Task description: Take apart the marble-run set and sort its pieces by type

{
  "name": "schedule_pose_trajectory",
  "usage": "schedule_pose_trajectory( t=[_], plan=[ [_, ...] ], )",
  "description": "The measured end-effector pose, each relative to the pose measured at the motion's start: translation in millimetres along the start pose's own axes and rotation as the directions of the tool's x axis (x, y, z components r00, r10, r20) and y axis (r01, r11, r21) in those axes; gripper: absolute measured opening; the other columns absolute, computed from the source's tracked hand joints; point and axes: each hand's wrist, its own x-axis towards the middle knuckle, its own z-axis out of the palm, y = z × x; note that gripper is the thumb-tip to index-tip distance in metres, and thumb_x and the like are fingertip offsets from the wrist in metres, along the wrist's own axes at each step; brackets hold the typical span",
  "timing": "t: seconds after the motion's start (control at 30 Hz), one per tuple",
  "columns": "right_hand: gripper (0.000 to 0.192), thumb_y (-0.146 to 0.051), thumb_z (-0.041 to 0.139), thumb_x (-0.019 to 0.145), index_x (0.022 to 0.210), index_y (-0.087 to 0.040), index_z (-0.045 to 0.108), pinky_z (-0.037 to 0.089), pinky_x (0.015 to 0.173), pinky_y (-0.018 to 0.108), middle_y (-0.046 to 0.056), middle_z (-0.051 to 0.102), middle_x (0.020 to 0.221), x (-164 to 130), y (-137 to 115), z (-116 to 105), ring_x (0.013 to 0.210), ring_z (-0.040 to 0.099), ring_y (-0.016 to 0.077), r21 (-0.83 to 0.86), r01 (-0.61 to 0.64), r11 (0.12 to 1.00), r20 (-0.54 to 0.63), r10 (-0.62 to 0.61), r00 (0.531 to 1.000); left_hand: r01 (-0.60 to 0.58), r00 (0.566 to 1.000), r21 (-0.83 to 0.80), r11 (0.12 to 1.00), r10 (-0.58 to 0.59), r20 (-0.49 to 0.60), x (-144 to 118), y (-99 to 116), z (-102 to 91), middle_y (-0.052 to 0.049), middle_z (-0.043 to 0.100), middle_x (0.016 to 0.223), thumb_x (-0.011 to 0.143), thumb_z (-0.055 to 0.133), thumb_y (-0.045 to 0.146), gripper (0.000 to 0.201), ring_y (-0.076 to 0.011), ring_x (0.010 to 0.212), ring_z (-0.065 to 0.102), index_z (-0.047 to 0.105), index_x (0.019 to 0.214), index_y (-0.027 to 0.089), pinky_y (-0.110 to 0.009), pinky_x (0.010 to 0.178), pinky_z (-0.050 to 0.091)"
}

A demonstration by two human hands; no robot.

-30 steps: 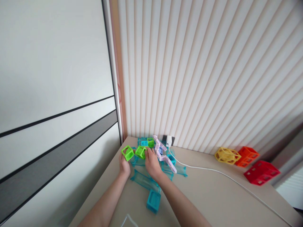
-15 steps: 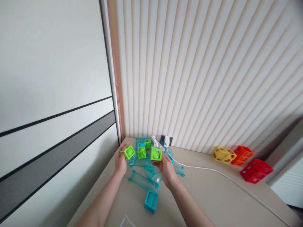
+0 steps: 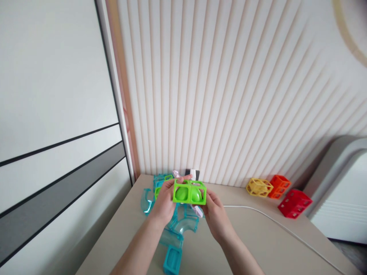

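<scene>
We have both hands closed, each on one of two hollow green cubes. Left hand (image 3: pixel 164 201) grips the left green cube (image 3: pixel 181 194) by its outer side; right hand (image 3: pixel 215 210) has the right green cube (image 3: pixel 197 195) by its outer side. Cubes sit face to face, touching, held up above the table (image 3: pixel 243 236). We can't tell if they're locked together. Fingertips on the far sides are mostly hidden.

Behind them, a pale purple piece (image 3: pixel 197 211) shows only in bits. Other green parts (image 3: pixel 157 191) peek out by the left hand, mostly covered. Teal track pieces (image 3: pixel 185 226) overlap under the hands and left forearm; we can't count them. Teal block (image 3: pixel 172 259) is nearest us, at the bottom edge.

White cable (image 3: pixel 258 209) runs right; its near-hand end is hidden. Yellow block (image 3: pixel 259 188), orange block (image 3: pixel 279 186) and red block (image 3: pixel 294 204) stand well apart, far right.
</scene>
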Motion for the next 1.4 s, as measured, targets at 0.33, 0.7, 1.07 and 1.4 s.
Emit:
schedule_pose_trajectory(
  t=[0.33, 0.7, 1.07, 1.4],
  plan=[
    [0.062, -0.069, 0.063, 0.088, 0.132, -0.025, 0.067, 0.055, 0.098, 0.045, 0.01, 0.071, 0.131, -19, -18, -6, 0.118, 0.066, 0.0304, -0.204, 0.027, 0.979, 0.018, -0.024, 1.0, 0.105, 0.994, 0.003, 0.994, -0.105, -0.012, -8, -6, -5.8, -0.008, 0.08, 0.083, 0.07, 0.086, 0.049, 0.036, -0.0329, 0.089, 0.077, 0.08, 0.087, 0.017, -0.039, 0.073, 0.062],
    [0.056, -0.065, 0.067, 0.087, 0.127, -0.025, 0.063, 0.06, 0.078, 0.034, 0.007, 0.077, 0.108, -22, -20, 7, 0.095, 0.072, 0.0253, -0.21, 0.078, 0.975, 0.108, -0.056, 0.993, 0.107, 0.993, 0.028, 0.994, -0.108, 0.056, -12, -1, -5.6, -0.007, 0.08, 0.083, 0.07, 0.086, 0.051, 0.039, -0.0306, 0.079, 0.076, 0.082, 0.09, 0.019, -0.035, 0.063, 0.059],
    [0.057, -0.048, 0.076, 0.088, 0.139, -0.028, 0.059, 0.049, 0.106, 0.042, 0.009, 0.065, 0.136, -24, -34, -18, 0.124, 0.06, 0.029, -0.571, 0.307, 0.761, 0.289, -0.164, 0.943, 0.047, 0.98, 0.383, 0.922, -0.117, 0.161, -18, 9, -8.7, -0.009, 0.079, 0.101, 0.086, 0.076, 0.05, 0.041, -0.0224, 0.087, 0.072, 0.079, 0.11, 0.017, -0.028, 0.074, 0.054],
    [0.045, -0.046, 0.075, 0.089, 0.131, -0.03, 0.068, 0.053, 0.093, 0.034, 0.008, 0.068, 0.125, -21, -45, -23, 0.113, 0.064, 0.0262, -0.617, 0.32, 0.719, 0.328, -0.135, 0.935, 0.111, 0.97, 0.313, 0.943, -0.172, 0.174, -16, 10, -14.9, -0.008, 0.078, 0.092, 0.075, 0.087, 0.046, 0.044, -0.0205, 0.086, 0.071, 0.078, 0.105, 0.015, -0.026, 0.073, 0.053]
  ],
)
